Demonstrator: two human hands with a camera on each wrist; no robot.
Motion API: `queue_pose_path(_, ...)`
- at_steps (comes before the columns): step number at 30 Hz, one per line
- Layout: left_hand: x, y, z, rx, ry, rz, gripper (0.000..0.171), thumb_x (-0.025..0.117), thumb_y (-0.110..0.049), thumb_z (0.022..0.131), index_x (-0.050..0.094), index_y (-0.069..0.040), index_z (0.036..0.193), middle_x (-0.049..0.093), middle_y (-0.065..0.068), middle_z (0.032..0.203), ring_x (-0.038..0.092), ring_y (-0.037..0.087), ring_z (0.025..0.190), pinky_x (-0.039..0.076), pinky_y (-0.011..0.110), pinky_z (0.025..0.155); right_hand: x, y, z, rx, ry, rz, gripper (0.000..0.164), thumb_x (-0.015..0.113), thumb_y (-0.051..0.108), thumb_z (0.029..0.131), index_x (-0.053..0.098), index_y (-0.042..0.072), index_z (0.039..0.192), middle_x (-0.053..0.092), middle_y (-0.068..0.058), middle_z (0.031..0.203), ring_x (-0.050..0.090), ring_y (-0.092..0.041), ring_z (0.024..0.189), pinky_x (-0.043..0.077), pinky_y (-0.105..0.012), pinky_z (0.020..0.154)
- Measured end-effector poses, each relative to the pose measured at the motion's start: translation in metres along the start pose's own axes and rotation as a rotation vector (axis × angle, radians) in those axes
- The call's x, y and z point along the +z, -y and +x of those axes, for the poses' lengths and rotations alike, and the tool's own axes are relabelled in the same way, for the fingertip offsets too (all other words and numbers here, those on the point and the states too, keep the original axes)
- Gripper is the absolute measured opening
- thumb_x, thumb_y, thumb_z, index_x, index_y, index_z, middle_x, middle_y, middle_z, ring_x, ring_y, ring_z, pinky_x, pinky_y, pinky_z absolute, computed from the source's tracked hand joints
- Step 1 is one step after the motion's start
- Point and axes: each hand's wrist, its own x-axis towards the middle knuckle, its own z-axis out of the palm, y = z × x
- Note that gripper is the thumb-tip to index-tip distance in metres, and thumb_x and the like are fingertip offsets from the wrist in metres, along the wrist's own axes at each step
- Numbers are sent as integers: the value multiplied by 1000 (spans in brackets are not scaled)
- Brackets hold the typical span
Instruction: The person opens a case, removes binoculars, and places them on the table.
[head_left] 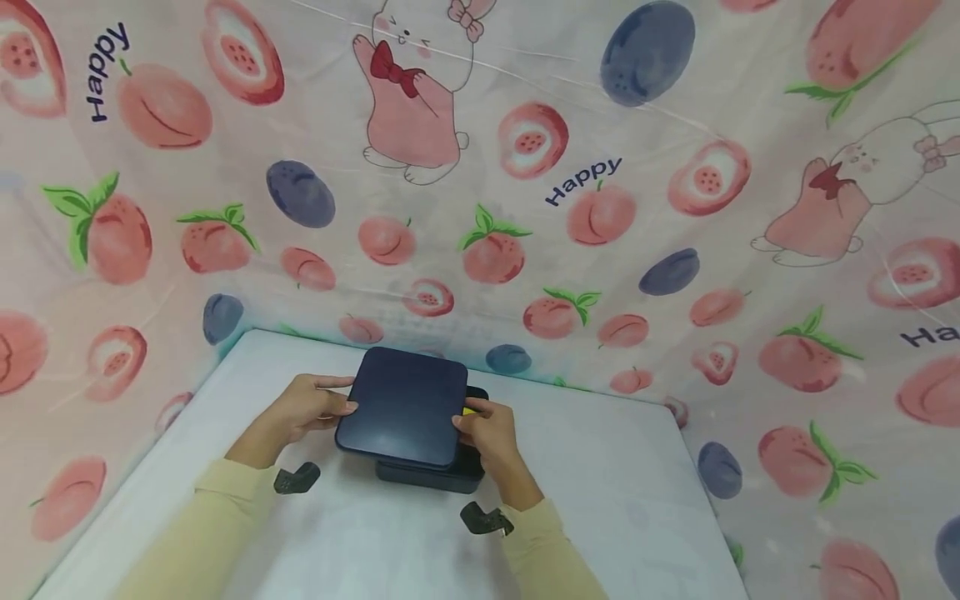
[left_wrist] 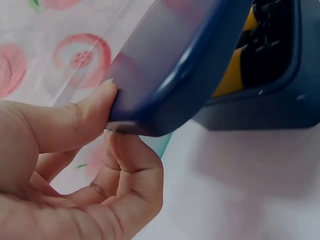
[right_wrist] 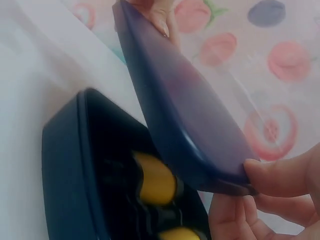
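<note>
A dark blue lid (head_left: 405,407) with rounded corners is held up over a matching box (head_left: 431,477), shifted toward the left of it. My left hand (head_left: 303,408) pinches the lid's left edge between thumb and fingers. On the opposite edge my right hand (head_left: 491,433) pinches the lid the same way. The box stands uncovered in part, and the right wrist view shows yellow rounded pieces (right_wrist: 156,179) seated in its black inside. Most of the box's contents are hidden by the lid in the head view.
A white table (head_left: 600,492) carries the box near its back edge. Behind and beside it hangs a pink sheet (head_left: 465,192) printed with peaches and rabbits. Small black devices (head_left: 297,479) sit at both wrists.
</note>
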Motion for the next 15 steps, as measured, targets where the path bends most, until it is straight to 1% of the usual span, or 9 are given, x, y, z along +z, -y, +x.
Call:
queue_pose_path(3,-12,-1,-3,9,9,6,71,77,-6,92,45,0,155,75,12,120,72,8,89,60,27,80,10,4,1,-11,19,11,47,75,-1,90,65,-5,136,74,-23,117,77,-21,93,65,-45,88)
queue_pose_path(6,-22,-2,-5,11,20,9,70,75,-6,94,43,-1,157,69,17,127,72,7,91,59,27,81,18,6,1,-8,29,14,48,76,0,89,65,-4,136,74,-22,116,76,-19,91,65,-43,85)
queue_pose_path(10,-32,-1,-6,4,33,6,72,75,-7,95,41,-1,158,62,22,135,71,7,93,59,28,83,25,9,2,-11,28,21,50,76,0,88,65,-4,136,76,-21,111,76,-19,88,66,-41,81)
queue_pose_path(15,-43,3,-8,6,38,7,75,76,-9,94,39,-1,159,55,28,144,71,7,95,61,29,86,35,12,3,-8,50,55,51,76,-2,88,64,-4,138,77,-21,110,77,-20,90,65,-42,83)
